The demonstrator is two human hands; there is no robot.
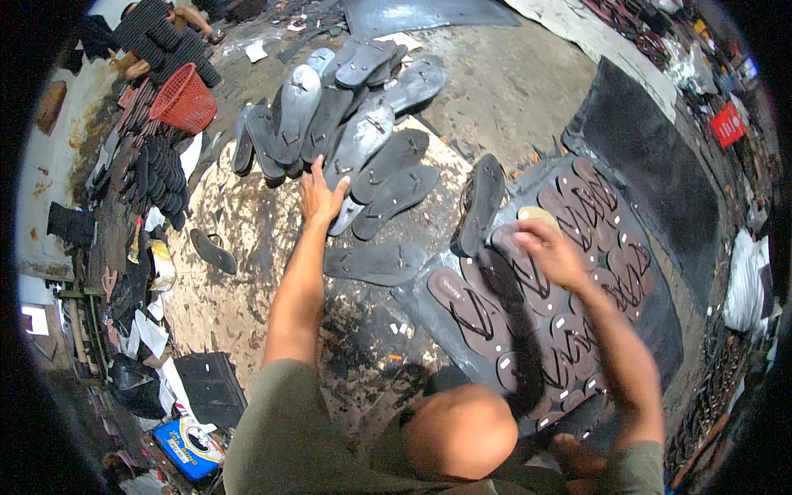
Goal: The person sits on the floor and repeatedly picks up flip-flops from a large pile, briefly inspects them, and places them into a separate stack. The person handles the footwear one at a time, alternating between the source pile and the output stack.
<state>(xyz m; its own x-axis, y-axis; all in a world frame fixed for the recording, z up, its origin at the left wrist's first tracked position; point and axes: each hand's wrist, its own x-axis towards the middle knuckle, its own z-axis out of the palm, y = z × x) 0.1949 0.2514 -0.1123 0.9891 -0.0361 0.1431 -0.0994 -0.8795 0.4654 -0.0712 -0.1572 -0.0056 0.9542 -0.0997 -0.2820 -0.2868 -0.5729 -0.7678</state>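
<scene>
Olive sleeve (280, 433) nearest, the left hand (320, 198), fingers spread, should press lightly on the grey sandals (363, 140) across the stained board's (247, 206) far edge, while the right hand (556, 256), grip too blurred to tell, should clear the brown sandals (612, 268).

One wide fisheye view looks down from the head, close above the fingers (318, 172) and floor (520, 87).

A red lattice basket (183, 101) tilts at upper left, opposite a red panel (728, 126) and white plastic bundle (745, 282) at right, while a blue packet (177, 454) lies near a black bag (134, 386) at lower left.
</scene>
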